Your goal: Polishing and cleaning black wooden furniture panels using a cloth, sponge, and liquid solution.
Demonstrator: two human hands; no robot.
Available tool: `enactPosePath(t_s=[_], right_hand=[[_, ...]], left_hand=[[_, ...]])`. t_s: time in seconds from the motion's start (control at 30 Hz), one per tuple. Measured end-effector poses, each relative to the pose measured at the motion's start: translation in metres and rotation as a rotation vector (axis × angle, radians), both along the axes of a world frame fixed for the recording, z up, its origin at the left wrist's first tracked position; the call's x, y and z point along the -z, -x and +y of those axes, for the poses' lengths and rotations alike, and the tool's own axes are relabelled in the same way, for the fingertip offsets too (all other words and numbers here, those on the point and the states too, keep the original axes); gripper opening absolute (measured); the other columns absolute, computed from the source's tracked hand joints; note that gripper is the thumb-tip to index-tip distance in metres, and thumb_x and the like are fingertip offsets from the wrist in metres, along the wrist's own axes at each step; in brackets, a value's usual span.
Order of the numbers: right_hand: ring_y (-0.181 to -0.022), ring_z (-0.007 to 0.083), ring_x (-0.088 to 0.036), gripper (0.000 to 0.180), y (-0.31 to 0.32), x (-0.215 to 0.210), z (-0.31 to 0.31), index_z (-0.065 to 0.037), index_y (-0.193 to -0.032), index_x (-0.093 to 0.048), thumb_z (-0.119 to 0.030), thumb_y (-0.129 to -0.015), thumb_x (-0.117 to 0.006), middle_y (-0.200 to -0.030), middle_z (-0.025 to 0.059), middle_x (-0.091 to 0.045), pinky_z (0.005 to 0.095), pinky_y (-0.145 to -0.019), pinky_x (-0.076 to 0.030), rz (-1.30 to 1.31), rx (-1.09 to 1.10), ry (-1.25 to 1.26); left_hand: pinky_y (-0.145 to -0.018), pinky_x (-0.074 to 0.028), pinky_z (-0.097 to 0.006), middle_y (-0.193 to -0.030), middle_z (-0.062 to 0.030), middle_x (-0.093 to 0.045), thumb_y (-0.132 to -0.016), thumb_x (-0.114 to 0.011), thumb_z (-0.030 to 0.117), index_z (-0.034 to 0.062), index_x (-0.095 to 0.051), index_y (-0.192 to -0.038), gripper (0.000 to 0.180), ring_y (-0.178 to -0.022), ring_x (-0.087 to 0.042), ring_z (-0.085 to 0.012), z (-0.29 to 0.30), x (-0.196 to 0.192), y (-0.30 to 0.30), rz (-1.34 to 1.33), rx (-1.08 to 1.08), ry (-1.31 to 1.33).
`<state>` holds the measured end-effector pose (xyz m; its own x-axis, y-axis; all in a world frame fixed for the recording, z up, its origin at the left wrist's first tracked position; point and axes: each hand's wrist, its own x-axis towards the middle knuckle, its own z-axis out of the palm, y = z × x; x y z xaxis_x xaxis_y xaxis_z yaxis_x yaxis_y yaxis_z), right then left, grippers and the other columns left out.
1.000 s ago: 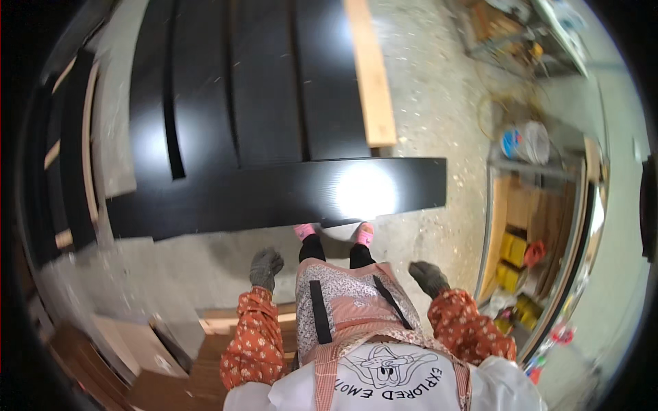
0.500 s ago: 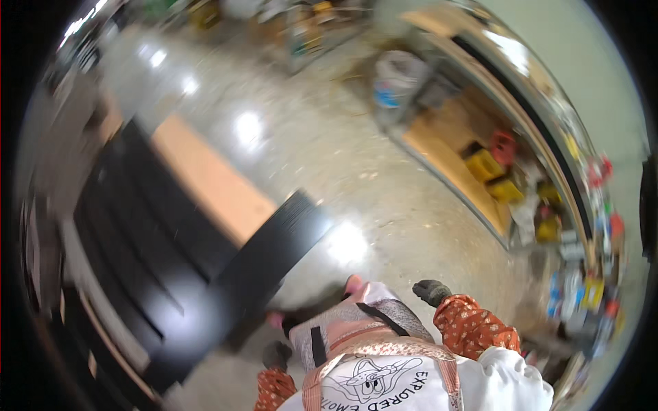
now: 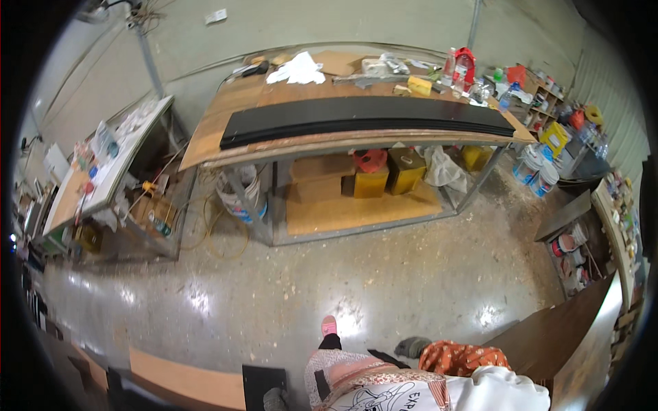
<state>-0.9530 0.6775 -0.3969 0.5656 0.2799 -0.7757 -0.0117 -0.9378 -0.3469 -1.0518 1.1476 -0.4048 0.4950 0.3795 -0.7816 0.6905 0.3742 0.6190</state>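
My right hand [image 3: 412, 347], in a dark grey glove, hangs beside my right hip with nothing visible in it; its fingers look loosely extended. At the bottom edge, part of my gloved left hand [image 3: 275, 399] shows, its fingers mostly cut off. It is next to the end of a black board [image 3: 263, 381], and I cannot tell whether they touch. Ahead, a stack of long, thin black boards [image 3: 370, 115] lies along the front of a wooden-topped workbench [image 3: 205, 140] with a metal frame.
A white cloth [image 3: 297, 70], bottles [image 3: 460, 67] and a yellow block [image 3: 419, 85] lie on the bench. Yellow cans [image 3: 406, 170] and a bucket [image 3: 241, 195] stand below. Paint buckets [image 3: 545, 179] are at right; a brown panel [image 3: 548, 329] leans near my right side.
My view has swung right, from the floor and black boards at my left to face the workbench. Those boards now show only at the lower left. My left hand has dropped mostly out of view.
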Motion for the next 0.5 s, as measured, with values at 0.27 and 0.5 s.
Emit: enactPosePath(t_s=[0.27,0.5], right_hand=[[-0.117,0.0327,-0.052,0.051,-0.127,0.044,-0.083,-0.009,-0.112,-0.066,-0.049,-0.086,-0.048,-0.117,0.0158,-0.062,0.0429,-0.1,-0.038,0.101,0.332,0.267],[-0.101,0.0347,-0.061,0.054,-0.329,-0.096,-0.119,-0.005,-0.11,-0.065,-0.052,-0.089,-0.046,-0.107,0.0186,-0.065,0.0421,-0.09,-0.046,-0.425,0.713,-0.124]], left_hand=[[-0.051,-0.04,-0.04,-0.062,-0.0134,-0.057,-0.07,-0.065,0.024,0.0064,-0.054,-0.065,0.022,-0.053,-0.051,-0.0297,0.047,0.049,-0.266,-0.318,0.85,-0.995],[-0.049,-0.043,-0.029,-0.058,-0.004,-0.053,-0.084,-0.065,0.014,0.0023,-0.054,-0.07,0.021,-0.047,-0.052,-0.0155,-0.081,-0.095,-0.532,-0.459,0.189,-0.144]])
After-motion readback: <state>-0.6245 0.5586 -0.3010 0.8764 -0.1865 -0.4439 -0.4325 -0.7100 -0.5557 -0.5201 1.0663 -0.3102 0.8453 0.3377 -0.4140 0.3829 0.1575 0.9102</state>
